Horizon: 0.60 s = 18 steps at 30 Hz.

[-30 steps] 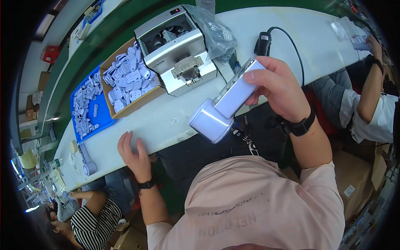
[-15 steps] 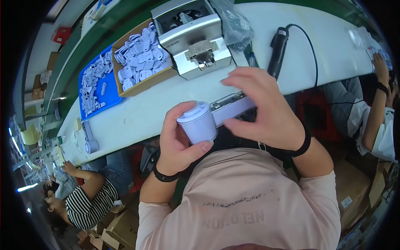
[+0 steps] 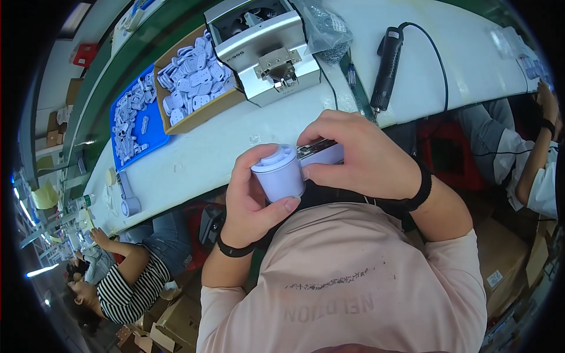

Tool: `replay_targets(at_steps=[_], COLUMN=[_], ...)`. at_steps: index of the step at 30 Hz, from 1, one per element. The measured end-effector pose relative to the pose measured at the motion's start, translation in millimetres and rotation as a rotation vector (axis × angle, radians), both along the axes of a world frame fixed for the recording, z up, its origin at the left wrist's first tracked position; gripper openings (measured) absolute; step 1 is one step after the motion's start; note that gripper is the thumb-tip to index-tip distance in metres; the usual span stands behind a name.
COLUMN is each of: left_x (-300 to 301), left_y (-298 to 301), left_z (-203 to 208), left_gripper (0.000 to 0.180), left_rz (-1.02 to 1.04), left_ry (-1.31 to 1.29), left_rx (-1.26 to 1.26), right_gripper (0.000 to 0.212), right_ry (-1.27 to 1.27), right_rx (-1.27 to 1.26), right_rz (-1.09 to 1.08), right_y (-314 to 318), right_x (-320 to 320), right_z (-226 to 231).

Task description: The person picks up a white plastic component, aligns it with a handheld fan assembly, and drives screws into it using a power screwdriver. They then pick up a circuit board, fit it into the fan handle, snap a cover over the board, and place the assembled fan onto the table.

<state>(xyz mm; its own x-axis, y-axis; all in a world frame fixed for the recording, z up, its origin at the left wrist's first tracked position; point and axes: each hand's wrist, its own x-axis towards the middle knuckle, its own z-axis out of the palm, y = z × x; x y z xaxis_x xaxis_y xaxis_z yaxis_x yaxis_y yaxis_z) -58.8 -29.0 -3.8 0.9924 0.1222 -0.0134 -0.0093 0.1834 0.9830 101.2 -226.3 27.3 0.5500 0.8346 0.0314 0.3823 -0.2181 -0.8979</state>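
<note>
A pale lilac plastic device [image 3: 279, 179] with a round cup-like head and a long handle lies across both hands over the table's near edge. My left hand [image 3: 246, 197] wraps round the head, thumb low on its side and fingers behind it. On the handle, a narrow open channel with dark and metallic parts faces up. My right hand [image 3: 359, 159] grips the handle close to the head, fingertips on the channel and thumb along the near side. Part of the handle is hidden beneath that hand.
Beyond my hands stands a silver metal dispenser [image 3: 282, 70]. Left of it are a cardboard box [image 3: 200, 112] of lilac plastic parts and a blue tray [image 3: 154, 141] of smaller ones. A black electric screwdriver [image 3: 388, 70] lies right. A similar lilac device [image 3: 130, 203] lies left. Co-workers sit on both sides.
My right hand has moved left along the handle toward the head, and its spread fingers have closed on it. My left hand keeps its hold on the head.
</note>
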Motion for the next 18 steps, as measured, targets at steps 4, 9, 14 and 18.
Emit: replay_targets(at_steps=[4, 9, 14, 18], left_x=[0.3, 2.4, 3.5, 4.6], left_y=[-2.2, -2.9, -2.4, -3.4], left_z=[3.1, 1.9, -2.8, -1.8], left_gripper=[0.084, 0.084, 0.083, 0.082], left_rz=[0.001, -0.004, 0.009, 0.018], left_ry=[0.032, 0.047, 0.086, 0.125], left_rx=[-0.025, -0.055, -0.155, -0.192], right_gripper=[0.033, 0.032, 0.031, 0.029], right_ry=[0.009, 0.013, 0.05, 0.008], right_rx=[-0.008, -0.048, -0.062, -0.058], right_rz=[-0.017, -0.03, -0.02, -0.019], right_y=[-0.6, -3.1, -5.5, -3.4], right_x=[-2.3, -3.0, -0.7, -1.0], right_z=[0.5, 3.0, 3.4, 2.3])
